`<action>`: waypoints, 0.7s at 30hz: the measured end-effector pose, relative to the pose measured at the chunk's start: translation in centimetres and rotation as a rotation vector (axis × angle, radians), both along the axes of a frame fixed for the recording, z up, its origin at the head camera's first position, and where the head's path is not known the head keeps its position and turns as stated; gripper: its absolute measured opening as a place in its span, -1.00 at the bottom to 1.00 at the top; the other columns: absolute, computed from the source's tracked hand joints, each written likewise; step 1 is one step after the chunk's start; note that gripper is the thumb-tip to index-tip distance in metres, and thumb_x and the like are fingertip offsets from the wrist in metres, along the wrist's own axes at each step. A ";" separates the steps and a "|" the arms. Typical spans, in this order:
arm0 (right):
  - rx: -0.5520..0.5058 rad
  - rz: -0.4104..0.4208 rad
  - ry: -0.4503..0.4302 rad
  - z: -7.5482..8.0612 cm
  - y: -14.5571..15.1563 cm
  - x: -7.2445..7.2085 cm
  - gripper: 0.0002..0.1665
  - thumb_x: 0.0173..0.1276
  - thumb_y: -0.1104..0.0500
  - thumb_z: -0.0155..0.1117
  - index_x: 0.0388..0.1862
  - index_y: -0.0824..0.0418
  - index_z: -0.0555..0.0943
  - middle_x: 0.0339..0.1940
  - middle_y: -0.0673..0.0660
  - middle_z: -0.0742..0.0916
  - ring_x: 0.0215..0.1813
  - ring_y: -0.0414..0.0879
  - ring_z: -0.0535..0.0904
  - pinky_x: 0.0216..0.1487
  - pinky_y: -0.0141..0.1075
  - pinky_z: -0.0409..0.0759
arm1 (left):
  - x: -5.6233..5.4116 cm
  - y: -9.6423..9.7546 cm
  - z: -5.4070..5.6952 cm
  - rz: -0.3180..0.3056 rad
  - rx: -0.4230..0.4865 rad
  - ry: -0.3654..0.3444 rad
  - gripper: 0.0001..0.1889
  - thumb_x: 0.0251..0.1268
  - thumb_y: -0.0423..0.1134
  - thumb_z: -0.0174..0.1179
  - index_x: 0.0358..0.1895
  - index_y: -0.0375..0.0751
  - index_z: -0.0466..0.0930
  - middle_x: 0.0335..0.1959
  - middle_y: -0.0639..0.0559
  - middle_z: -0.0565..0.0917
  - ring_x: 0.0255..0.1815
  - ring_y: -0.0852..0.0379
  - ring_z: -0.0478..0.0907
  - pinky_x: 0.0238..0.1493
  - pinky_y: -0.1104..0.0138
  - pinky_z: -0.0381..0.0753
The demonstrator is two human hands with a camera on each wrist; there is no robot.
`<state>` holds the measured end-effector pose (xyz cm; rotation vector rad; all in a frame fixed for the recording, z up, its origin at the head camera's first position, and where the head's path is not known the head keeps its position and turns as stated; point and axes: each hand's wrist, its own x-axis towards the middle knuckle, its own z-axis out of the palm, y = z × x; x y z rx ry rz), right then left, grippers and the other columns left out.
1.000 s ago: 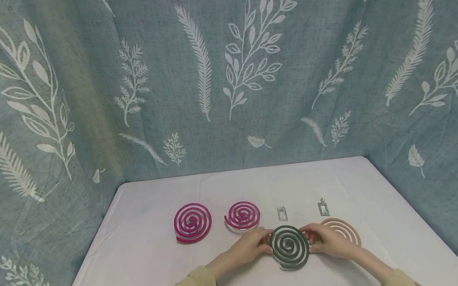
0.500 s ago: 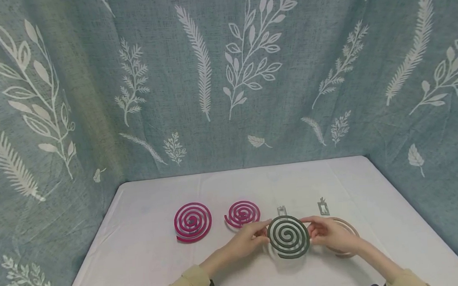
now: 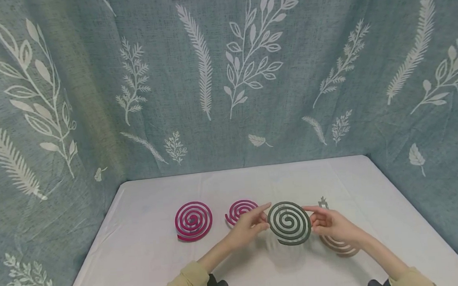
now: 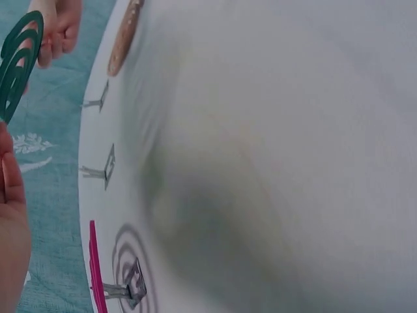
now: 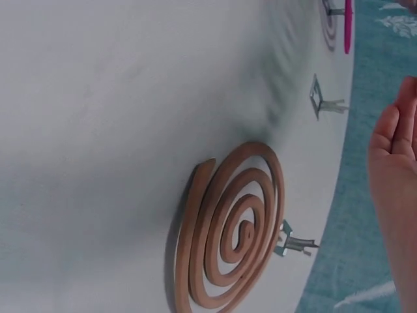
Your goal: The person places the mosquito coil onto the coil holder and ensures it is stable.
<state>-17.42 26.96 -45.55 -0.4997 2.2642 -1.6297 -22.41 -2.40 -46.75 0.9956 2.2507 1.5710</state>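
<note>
Holding the green coil (image 3: 287,220) in the air above the desk (image 3: 141,255), pinching its rim on one side with the left hand (image 3: 248,226) and on the other with the right hand (image 3: 336,226). Apparently at the placing step, roughly in line with the bare stand (image 4: 98,173). Probably calls next for lowering gently, seating the middle on the stand, then letting go. To the left, see one pink coil (image 4: 96,267) raised on its support, and farther left, another pink coil (image 3: 194,219). To the right, see the tan coil (image 5: 245,233) lying on the desk near the other stand (image 5: 298,244).
</note>
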 end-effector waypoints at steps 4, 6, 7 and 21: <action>-0.048 -0.027 -0.040 0.3 0.0 -0.1 -0.18 0.31 0.26 0.22 0.44 0.42 0.08 -0.17 0.01 0.59 -0.13 -0.29 0.57 -0.09 -0.40 0.62 | 0.0 0.2 0.2 0.044 0.064 -0.017 -0.53 0.28 -0.40 0.15 0.27 -0.24 0.40 -0.26 -0.16 0.62 -0.30 0.37 0.50 -0.23 0.52 0.55; -0.056 -0.044 -0.043 0.4 0.0 -0.2 -0.17 0.31 0.25 0.22 0.45 0.39 0.07 -0.15 0.02 0.58 -0.12 -0.29 0.57 -0.06 -0.39 0.62 | 0.1 0.2 0.2 0.065 0.095 -0.033 -0.56 0.28 -0.40 0.15 0.24 -0.24 0.42 -0.25 -0.19 0.63 -0.29 0.37 0.51 -0.22 0.52 0.55; -0.058 -0.051 -0.043 0.4 0.0 -0.2 -0.17 0.32 0.24 0.21 0.46 0.37 0.07 -0.15 0.02 0.57 -0.11 -0.29 0.57 -0.06 -0.39 0.62 | 0.1 0.3 0.2 0.074 0.110 -0.035 -0.58 0.28 -0.40 0.15 0.22 -0.25 0.42 -0.24 -0.20 0.63 -0.29 0.37 0.51 -0.21 0.52 0.56; -0.119 -0.156 0.043 0.7 -0.6 -0.3 -0.22 0.34 0.29 0.16 0.44 0.44 0.06 -0.17 -0.10 0.59 -0.16 -0.37 0.55 -0.18 -0.52 0.58 | 0.5 1.6 1.2 0.262 0.247 -0.083 -0.69 0.29 -0.40 0.14 0.09 -0.30 0.51 -0.24 -0.28 0.67 -0.18 -0.19 0.62 -0.14 0.55 0.56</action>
